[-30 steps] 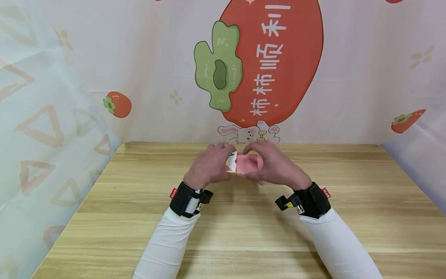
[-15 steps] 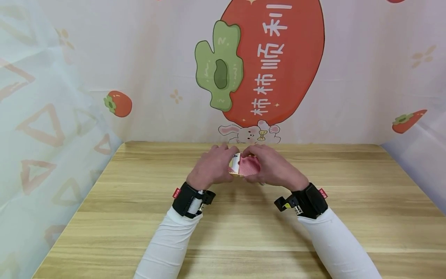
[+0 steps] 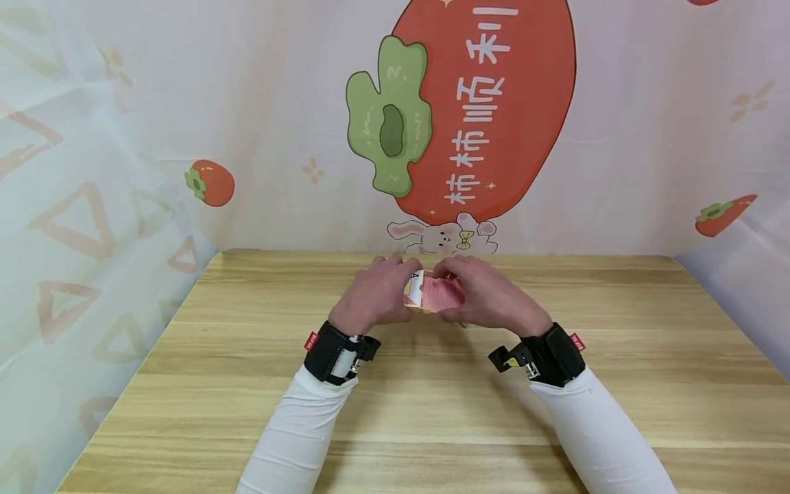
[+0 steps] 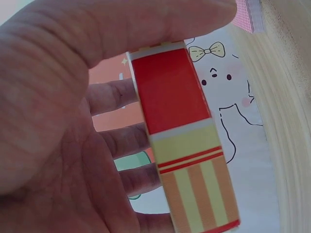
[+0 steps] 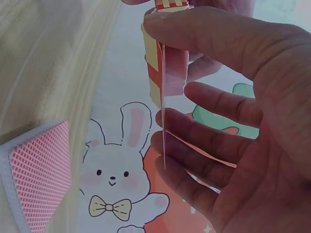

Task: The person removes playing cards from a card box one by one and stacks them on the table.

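My left hand (image 3: 376,291) grips a card box (image 4: 184,141), red with yellow stripes, thumb on one face and fingers behind it. The right hand (image 3: 487,295) pinches red-backed playing cards (image 3: 443,295) at the mouth of that box (image 3: 412,291), above the far middle of the wooden table (image 3: 395,398). In the right wrist view the thumb (image 5: 218,34) presses on the box (image 5: 167,63) and a card (image 5: 163,126) shows edge-on against the fingers. A small stack of red-backed cards (image 5: 39,179) lies on the table below the hands, its corner (image 4: 248,14) also in the left wrist view.
A printed backdrop (image 3: 481,110) with a persimmon and a rabbit stands right behind the table's far edge. Cloth walls (image 3: 80,206) close both sides. Bare wood stretches between the hands and the near edge.
The right hand has shifted slightly left towards the box, and a little less of the red card back shows. The left hand has barely moved.
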A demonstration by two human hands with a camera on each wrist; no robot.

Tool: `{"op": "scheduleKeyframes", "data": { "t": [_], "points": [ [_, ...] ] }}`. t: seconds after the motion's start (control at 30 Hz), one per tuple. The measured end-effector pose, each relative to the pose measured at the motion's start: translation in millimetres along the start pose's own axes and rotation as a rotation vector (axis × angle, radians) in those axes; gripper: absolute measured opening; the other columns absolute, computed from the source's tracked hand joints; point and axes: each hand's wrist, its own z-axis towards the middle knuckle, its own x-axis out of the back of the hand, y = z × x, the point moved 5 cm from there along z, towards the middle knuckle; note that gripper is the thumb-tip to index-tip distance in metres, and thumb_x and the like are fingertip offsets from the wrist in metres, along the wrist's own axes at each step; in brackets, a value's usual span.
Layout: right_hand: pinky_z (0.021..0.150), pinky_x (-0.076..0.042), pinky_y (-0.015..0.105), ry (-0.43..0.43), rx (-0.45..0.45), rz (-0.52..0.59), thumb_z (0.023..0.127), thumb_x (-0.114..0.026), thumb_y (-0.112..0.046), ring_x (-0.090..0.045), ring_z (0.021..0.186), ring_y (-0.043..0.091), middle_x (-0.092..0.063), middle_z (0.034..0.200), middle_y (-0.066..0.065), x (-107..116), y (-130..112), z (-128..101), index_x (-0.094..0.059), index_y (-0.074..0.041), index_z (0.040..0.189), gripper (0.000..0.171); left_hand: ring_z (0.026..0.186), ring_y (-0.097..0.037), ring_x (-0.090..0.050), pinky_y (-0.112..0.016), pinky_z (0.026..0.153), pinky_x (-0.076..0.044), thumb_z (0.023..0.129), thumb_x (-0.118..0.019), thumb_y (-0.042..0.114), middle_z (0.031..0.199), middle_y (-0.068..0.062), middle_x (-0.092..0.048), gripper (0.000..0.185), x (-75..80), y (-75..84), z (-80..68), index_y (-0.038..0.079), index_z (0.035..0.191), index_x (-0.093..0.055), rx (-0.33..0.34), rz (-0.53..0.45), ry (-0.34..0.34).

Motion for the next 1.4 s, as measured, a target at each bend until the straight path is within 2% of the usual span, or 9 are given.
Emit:
{"op": "scheduleKeyframes", "data": {
  "t": [0.43, 0.73, 0.87, 1.03, 1.2, 1.4],
  "points": [
    [0.081, -0.054, 0.038, -0.011, -0.008, -0.116, 0.073, -0.091, -0.019, -0.057, 0.101, 0.024, -0.065, 0.114, 0.005, 8, 1, -4, -0.069, -0.011, 0.119, 0.051, 0.104, -0.028, -0.055, -0.044, 0.080, -0.054, 0.072, -0.090, 0.021, 0.119, -0.009, -0.062, 0.067, 1.6, -6.0, -0.4, 0.015, 0.131, -0.059, 0.007, -0.021, 0.009],
    [0.080, -0.055, 0.039, 0.006, -0.052, -0.127, 0.073, -0.092, -0.021, -0.058, 0.100, 0.025, -0.065, 0.113, 0.006, 20, 8, -8, -0.069, -0.009, 0.120, 0.054, 0.101, -0.028, -0.054, -0.041, 0.081, -0.052, 0.072, -0.089, 0.018, 0.115, -0.009, -0.062, 0.067, 3.1, -14.2, -0.4, 0.012, 0.132, -0.059, 0.019, -0.035, 0.013],
    [0.077, -0.055, 0.039, 0.017, -0.084, -0.131, 0.074, -0.091, -0.021, -0.059, 0.098, 0.025, -0.066, 0.111, 0.007, 24, 11, -9, -0.069, -0.008, 0.121, 0.054, 0.099, -0.028, -0.054, -0.039, 0.080, -0.051, 0.072, -0.088, 0.016, 0.111, -0.008, -0.061, 0.068, 3.8, -17.7, -0.7, 0.012, 0.133, -0.058, 0.024, -0.038, 0.009],
    [0.080, -0.053, 0.042, 0.034, -0.133, -0.139, 0.076, -0.088, -0.021, -0.060, 0.099, 0.029, -0.065, 0.113, 0.011, 29, 17, -11, -0.066, -0.006, 0.123, 0.055, 0.099, -0.029, -0.054, -0.039, 0.078, -0.051, 0.071, -0.087, 0.015, 0.108, -0.008, -0.060, 0.070, 5.0, -21.3, -1.2, 0.011, 0.135, -0.058, 0.029, -0.039, 0.010],
    [0.083, -0.052, 0.047, 0.050, -0.179, -0.159, 0.078, -0.087, -0.027, -0.060, 0.100, 0.030, -0.065, 0.114, 0.013, 29, 24, -11, -0.065, -0.006, 0.127, 0.057, 0.099, -0.029, -0.054, -0.039, 0.079, -0.051, 0.071, -0.086, 0.015, 0.107, -0.008, -0.060, 0.069, 5.2, -22.5, -1.3, 0.011, 0.134, -0.058, 0.028, -0.040, 0.011],
    [0.073, -0.050, 0.042, 0.039, -0.180, -0.216, 0.081, -0.085, -0.028, -0.056, 0.092, 0.028, -0.060, 0.107, 0.014, 23, 28, -10, -0.063, -0.009, 0.136, 0.061, 0.099, -0.028, -0.054, -0.039, 0.079, -0.050, 0.072, -0.086, 0.015, 0.108, -0.007, -0.060, 0.069, 5.8, -22.1, -1.0, 0.012, 0.134, -0.058, 0.033, -0.042, 0.009]
  ]
}}
